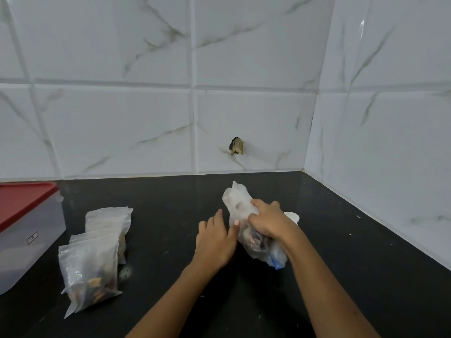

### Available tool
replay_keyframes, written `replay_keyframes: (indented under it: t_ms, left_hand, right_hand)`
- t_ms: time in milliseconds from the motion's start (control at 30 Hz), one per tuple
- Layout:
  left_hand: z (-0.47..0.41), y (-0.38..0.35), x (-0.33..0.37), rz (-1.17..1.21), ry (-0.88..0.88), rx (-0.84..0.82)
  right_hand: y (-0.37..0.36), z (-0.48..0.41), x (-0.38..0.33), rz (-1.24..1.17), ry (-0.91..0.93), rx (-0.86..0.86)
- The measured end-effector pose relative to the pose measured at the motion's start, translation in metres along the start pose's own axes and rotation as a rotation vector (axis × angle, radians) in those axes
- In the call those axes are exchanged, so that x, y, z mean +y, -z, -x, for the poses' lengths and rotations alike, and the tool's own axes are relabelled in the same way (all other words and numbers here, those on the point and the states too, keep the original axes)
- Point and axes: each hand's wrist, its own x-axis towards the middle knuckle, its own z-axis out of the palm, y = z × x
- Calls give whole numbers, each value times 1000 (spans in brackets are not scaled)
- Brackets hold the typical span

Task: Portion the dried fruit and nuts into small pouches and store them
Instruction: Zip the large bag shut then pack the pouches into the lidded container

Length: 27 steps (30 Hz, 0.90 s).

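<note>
Spanning the background, a white marble-tiled wall (122, 118) meets a black counter (170, 203). At the counter's left edge sits a clear container (29, 240) with its red lid (19, 201) on. Just beside it, filled zip pouches (90, 272) lie overlapping. Near the middle lies a crumpled plastic bag (238, 203) with dark pieces inside. The right hand (268, 222) grips it with curled fingers, while the left hand (214, 242) rests alongside, fingers straight, thumb touching the plastic. A small white object (292, 217) peeks out behind the right hand.
</note>
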Motion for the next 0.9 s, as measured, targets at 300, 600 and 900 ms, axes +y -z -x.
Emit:
replay_keyframes:
  t_ms: [300, 600, 900]
  left_hand:
    - [5, -12, -1, -225, -121, -127]
    - [8, -20, 25, 181, -16, -121]
    - [14, -24, 25, 172, -7, -125]
  right_hand:
    - [7, 14, 4, 83, -58, -92]
    - [21, 7, 59, 163, -381, 236]
    - [5, -10, 56, 178, -250, 195]
